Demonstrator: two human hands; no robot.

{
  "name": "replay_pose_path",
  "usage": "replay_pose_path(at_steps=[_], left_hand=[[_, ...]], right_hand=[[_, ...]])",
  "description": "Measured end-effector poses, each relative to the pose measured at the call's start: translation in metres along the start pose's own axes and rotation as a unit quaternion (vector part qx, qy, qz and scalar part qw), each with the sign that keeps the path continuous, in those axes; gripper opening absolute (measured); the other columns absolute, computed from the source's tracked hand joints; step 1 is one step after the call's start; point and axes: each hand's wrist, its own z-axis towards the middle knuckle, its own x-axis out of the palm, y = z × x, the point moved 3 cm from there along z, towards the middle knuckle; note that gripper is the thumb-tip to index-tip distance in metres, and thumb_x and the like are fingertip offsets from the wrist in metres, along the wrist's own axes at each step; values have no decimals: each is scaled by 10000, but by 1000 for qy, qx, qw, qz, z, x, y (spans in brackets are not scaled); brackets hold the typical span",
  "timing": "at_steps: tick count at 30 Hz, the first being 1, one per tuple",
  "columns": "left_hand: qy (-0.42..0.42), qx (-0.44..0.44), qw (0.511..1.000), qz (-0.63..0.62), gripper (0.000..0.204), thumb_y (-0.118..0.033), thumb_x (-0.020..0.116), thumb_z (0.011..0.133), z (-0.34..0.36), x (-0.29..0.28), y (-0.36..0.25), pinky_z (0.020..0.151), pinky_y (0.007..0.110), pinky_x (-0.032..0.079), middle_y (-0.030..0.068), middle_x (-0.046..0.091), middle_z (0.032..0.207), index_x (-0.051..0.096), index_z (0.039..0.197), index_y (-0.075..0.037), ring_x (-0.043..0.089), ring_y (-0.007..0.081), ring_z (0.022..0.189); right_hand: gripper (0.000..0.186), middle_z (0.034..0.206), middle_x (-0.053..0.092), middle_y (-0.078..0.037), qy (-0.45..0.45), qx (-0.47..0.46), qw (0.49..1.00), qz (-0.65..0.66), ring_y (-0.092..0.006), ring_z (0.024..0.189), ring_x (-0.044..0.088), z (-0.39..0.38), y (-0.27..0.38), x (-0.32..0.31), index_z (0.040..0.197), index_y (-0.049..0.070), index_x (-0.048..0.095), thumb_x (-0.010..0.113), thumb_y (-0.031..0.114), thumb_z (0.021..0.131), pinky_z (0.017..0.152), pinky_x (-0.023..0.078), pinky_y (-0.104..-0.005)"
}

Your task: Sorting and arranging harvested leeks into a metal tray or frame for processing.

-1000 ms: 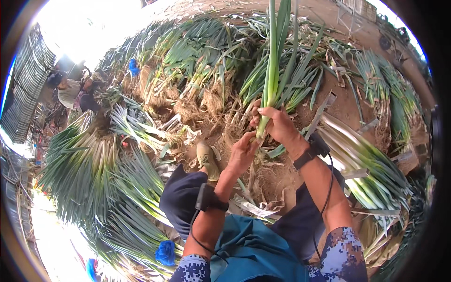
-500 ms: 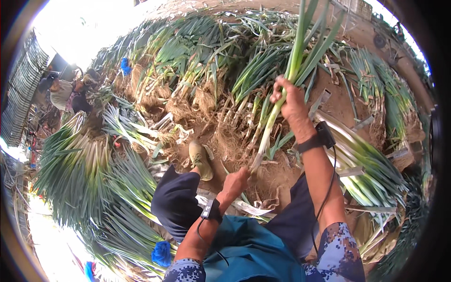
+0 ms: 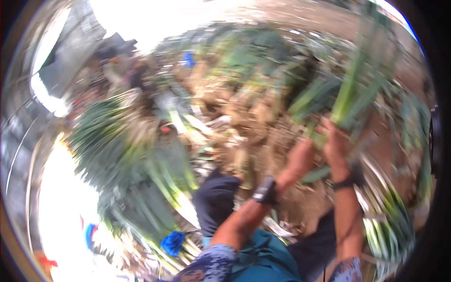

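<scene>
The picture is smeared by motion. A long green onion stalk (image 3: 348, 94) rises toward the upper right from my right hand (image 3: 332, 138), which is closed on it. My left hand (image 3: 303, 152) is just left of and below the right one, by the lower part of the stalk; its fingers are too blurred to read. Loose onions (image 3: 310, 96) lie beside the held stalk on the littered soil (image 3: 310, 204). Dark bands with small devices circle both wrists.
Onion heaps (image 3: 244, 56) with roots lie ahead. A fanned pile (image 3: 108, 131) is at the left, another bundle (image 3: 385, 211) at the right. Blue ties (image 3: 173, 242) sit at the lower left. A blurred co-worker (image 3: 120, 70) appears at the upper left.
The view has swung, shifting the scene rightward and blurring it. My right hand and the stalk are further right; my left hand has risen toward the right one.
</scene>
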Motion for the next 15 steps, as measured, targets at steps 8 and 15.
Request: replay_pose_path(at_steps=[8, 15], left_hand=[[-45, -29, 994, 95, 182, -144, 690, 878, -17, -5, 22, 696, 475, 508, 198, 610, 928, 589, 980, -32, 636, 401, 800], [43, -33, 972, -228, 102, -164, 580, 1003, -31, -18, 36, 784, 346, 493, 48, 533, 869, 569, 991, -63, 585, 192, 894]], right_hand=[[127, 854, 566, 6, -74, 222, 945, 228, -106, 667, 547, 1, -30, 25, 964, 89, 611, 718, 136, 913, 579, 543, -299], [171, 900, 603, -19, -44, 283, 924, 252, -145, 680, 606, -13, -29, 31, 1004, 78, 617, 742, 130, 898, 547, 558, -306]])
